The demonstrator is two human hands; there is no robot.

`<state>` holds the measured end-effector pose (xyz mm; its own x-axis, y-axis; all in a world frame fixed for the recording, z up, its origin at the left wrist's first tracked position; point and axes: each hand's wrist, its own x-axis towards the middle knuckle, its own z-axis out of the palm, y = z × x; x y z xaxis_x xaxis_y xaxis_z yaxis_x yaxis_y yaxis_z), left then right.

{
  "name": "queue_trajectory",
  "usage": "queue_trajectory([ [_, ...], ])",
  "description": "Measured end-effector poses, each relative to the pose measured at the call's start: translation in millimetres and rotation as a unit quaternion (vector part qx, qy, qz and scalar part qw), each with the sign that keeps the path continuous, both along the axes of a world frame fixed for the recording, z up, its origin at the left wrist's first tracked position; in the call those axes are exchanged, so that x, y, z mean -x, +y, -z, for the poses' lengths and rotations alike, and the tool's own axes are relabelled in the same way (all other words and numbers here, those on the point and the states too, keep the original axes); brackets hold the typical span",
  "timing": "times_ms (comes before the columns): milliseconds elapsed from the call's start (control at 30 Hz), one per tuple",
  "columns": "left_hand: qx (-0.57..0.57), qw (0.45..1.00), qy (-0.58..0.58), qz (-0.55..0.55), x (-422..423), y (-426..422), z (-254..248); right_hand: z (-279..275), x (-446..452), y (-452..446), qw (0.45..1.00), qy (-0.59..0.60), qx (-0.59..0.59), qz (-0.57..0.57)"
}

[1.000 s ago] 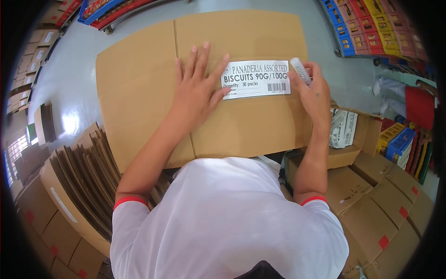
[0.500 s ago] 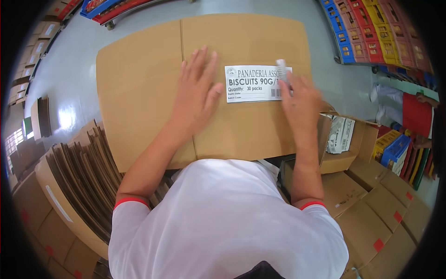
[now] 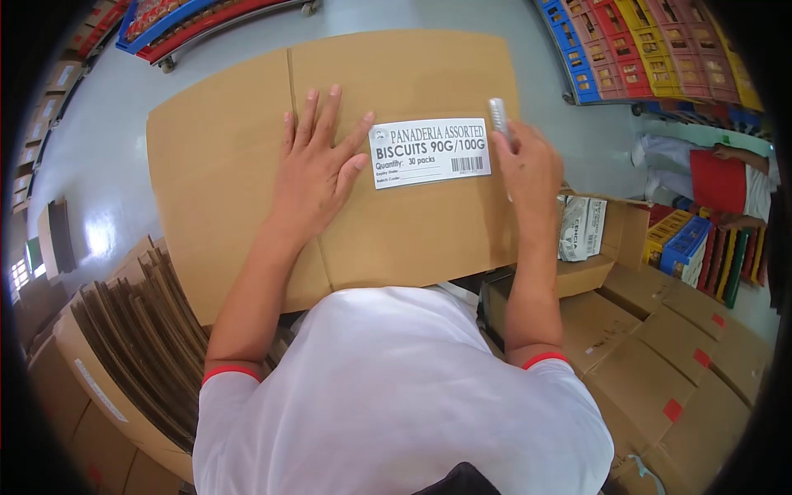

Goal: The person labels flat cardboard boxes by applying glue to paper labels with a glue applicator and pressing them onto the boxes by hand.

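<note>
A flattened brown cardboard box [image 3: 404,239] lies in front of me, with a white printed biscuit label [image 3: 437,169] flat on its right half. My left hand [image 3: 318,169] rests on the cardboard, fingers spread, its index fingertip by the label's upper left corner. Just past the label's right edge, my right hand [image 3: 532,165] is closed round a slim, whitish ribbed cylinder [image 3: 497,115]. Its upper end sticks out above my thumb; the rest is mostly hidden in the fist, and I cannot tell what it is.
Flattened cartons [image 3: 136,338] stand in a row at lower left. At right are an open carton [image 3: 623,235] holding labels and several closed boxes [image 3: 643,371]. Coloured crates [image 3: 635,49] stand at upper right, a wheeled rack [image 3: 177,29] at upper left. Another person [image 3: 718,177] is at far right.
My right hand has moved off the label's right end with the cylinder, uncovering the printing and barcode. My left hand's fingers have spread wider. The whole view has shifted slightly.
</note>
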<state>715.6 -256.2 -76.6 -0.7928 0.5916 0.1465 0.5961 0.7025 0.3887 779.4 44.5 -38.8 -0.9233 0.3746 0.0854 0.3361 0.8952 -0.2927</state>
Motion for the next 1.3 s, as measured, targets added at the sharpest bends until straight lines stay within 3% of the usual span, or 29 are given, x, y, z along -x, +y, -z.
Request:
queue_trajectory([
  [133, 0.053, 0.998, 0.026, 0.027, 0, 4, -3, 7, -14, -28, 0.997, 0.051, -0.017, -0.056],
  [200, 0.069, 0.996, 0.017, 0.049, -7, 1, -8, 4, -24, -73, 0.981, 0.027, 0.042, -0.189],
  [300, 0.113, 0.989, -0.007, 0.093, -28, -15, -16, 10, -31, -69, 0.979, 0.041, 0.071, -0.186],
  [400, 0.153, 0.977, -0.036, 0.142, -58, -33, -26, 16, -30, -20, 0.997, 0.001, 0.059, -0.055],
  [467, 0.164, 0.971, -0.051, 0.168, -62, -35, -27, 8, -27, 7, 0.970, 0.003, 0.243, 0.025],
  [500, 0.127, 0.978, -0.084, 0.144, -62, -34, -27, 14, -26, 15, 0.969, 0.004, 0.245, 0.027],
  [567, 0.089, 0.981, -0.119, 0.122, -57, -25, -27, 27, -28, 26, 0.865, 0.186, 0.456, 0.095],
  [600, 0.086, 0.983, -0.095, 0.132, -44, -12, -26, 23, -29, 21, 0.831, 0.205, 0.501, 0.129],
  [800, 0.029, 0.978, 0.001, 0.204, 11, 103, 11, 53, -36, 23, 0.765, 0.302, 0.553, 0.131],
  [933, 0.001, 0.959, 0.061, 0.278, -8, 167, 18, 52, -38, 26, 0.750, 0.308, 0.566, 0.152],
  [1100, 0.028, 0.936, 0.042, 0.348, -47, 141, 5, 54, -44, 25, 0.723, 0.354, 0.574, 0.148],
  [1200, 0.036, 0.934, -0.028, 0.354, -70, 98, -10, 46, -44, 23, 0.731, 0.322, 0.585, 0.142],
  [1267, 0.005, 0.950, -0.163, 0.267, -78, 65, -16, 41, -40, 23, 0.726, 0.321, 0.594, 0.131],
  [1300, 0.014, 0.965, -0.158, 0.209, -78, 44, -14, 39, -38, 22, 0.723, 0.320, 0.601, 0.119],
])
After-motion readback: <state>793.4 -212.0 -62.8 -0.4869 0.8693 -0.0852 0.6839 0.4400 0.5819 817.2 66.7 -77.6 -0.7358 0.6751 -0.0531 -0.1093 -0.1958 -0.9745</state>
